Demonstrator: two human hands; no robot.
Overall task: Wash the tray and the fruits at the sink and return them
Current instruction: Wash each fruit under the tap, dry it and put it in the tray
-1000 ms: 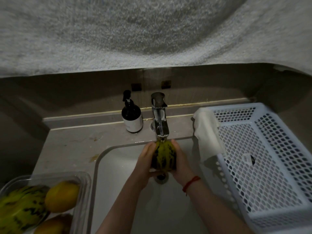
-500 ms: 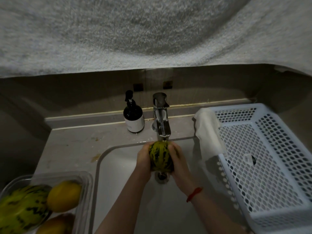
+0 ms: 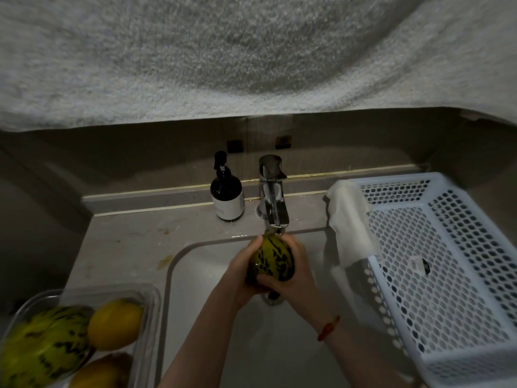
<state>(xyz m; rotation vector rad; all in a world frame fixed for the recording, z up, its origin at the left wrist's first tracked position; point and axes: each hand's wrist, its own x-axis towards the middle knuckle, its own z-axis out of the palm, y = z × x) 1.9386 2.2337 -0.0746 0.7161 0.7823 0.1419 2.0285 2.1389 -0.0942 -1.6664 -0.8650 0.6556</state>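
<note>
A yellow-green striped melon (image 3: pixel 272 259) is held over the sink (image 3: pixel 195 289) right under the chrome faucet (image 3: pixel 272 191) spout. My left hand (image 3: pixel 242 271) grips its left side and my right hand (image 3: pixel 293 278) wraps round its right and underside. A clear plastic tray (image 3: pixel 151 301) stands on the counter at the bottom left. It holds a second striped melon (image 3: pixel 44 348) and two yellow-orange fruits (image 3: pixel 116 324), the lower one (image 3: pixel 103 372) partly cut off by the frame.
A dark soap pump bottle (image 3: pixel 226 196) stands left of the faucet. A white perforated basket (image 3: pixel 447 261) sits right of the sink with a white cloth (image 3: pixel 351 219) draped over its left rim. A grey towel (image 3: pixel 251 57) hangs across the top.
The melon has turned in my hands under the faucet. My right hand has slid further under and around it.
</note>
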